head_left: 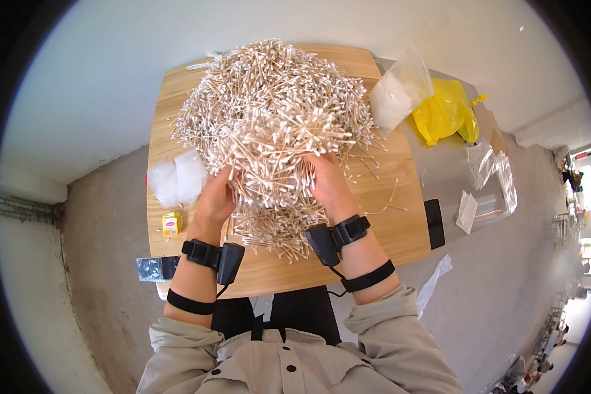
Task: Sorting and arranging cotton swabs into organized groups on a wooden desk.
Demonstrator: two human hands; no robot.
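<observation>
A large heap of cotton swabs [262,82] with pale wooden sticks and white tips covers the middle and back of a light wood table [391,226]. Between them, my left hand [218,197] and my right hand [328,180] hold a big loose bundle of swabs at the heap's near side. The left fingers are mostly buried in the swabs, and the right fingers reach into the bundle from the other side. More swabs lie beneath the bundle toward me, and a few are scattered to the right.
Left on the table are clear plastic packs [177,178] and a small yellow box [172,224]. A dark flat packet [157,268] lies at the near left corner. On the right side surface sit a white-filled clear bag [397,98], a yellow bag [446,111] and a black phone-like slab [434,224].
</observation>
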